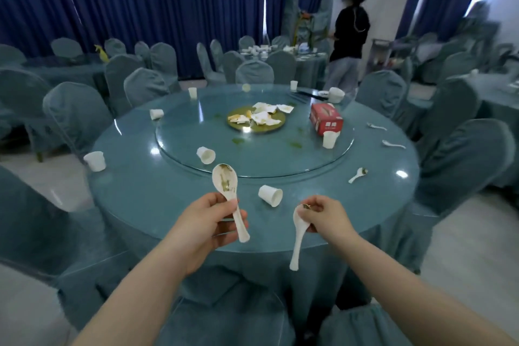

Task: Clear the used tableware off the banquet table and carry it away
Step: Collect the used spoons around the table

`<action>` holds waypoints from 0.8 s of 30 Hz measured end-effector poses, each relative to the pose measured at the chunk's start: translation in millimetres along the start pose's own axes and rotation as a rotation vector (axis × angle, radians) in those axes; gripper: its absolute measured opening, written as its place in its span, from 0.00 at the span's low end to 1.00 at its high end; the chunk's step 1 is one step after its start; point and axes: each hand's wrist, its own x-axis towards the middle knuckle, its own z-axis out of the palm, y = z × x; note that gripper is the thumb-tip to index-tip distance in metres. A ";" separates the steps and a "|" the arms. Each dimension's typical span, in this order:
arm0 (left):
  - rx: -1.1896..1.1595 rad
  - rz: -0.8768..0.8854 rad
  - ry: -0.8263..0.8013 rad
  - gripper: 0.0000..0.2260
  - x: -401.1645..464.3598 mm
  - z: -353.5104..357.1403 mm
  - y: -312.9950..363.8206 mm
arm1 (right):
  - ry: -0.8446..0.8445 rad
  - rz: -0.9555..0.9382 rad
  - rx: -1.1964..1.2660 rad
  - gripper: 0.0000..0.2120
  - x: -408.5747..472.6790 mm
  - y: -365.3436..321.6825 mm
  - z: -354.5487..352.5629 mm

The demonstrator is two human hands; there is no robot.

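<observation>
The round banquet table (134, 199), draped in blue-green cloth under glass, carried a glass turntable (252, 160) at its centre. On the turntable sat a soiled plate (269, 128) heaped with crumpled napkins (264, 114), a red tissue box (327, 118) and 1 upright cup (329, 139) just beside the box. Several more white cups lay scattered, some tipped over, including 1 on its side (270, 195) near the person's hands. 3 small spoons (358, 175) remained along the right rim. The left hand (203, 226) pinched the handle of a stained white spoon (229, 197), bowl raised. The right hand (325, 213) had its fingers curled round the bowl of a second spoon (298, 236), handle hanging downward. The spoons appeared to be stiff, glazed ceramic, hence light, slippery where soiled and liable to chip; the narrow handle neck offered the surest hold. The cups looked thin and light, best taken at the rim and nested.
</observation>
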 end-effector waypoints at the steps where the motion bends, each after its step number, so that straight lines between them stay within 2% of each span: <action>1: 0.002 0.022 -0.030 0.05 -14.2 3.7 5.5 | 0.015 -0.021 0.017 0.04 -19.8 -15.2 -7.3; 8: 0.014 0.170 -0.199 0.04 -102.0 49.6 39.6 | 0.124 -0.136 0.059 0.06 -141.2 -95.1 -74.4; 13: 0.024 0.229 -0.274 0.05 -139.5 97.0 54.8 | 0.254 -0.221 -0.059 0.05 -203.1 -121.0 -147.2; 19: -0.011 0.287 -0.377 0.05 -162.5 177.2 65.1 | 0.421 -0.222 -0.013 0.05 -258.8 -126.2 -241.8; 24: -0.076 0.277 -0.447 0.05 -169.8 281.7 40.1 | 0.567 -0.239 -0.212 0.05 -308.1 -101.5 -351.2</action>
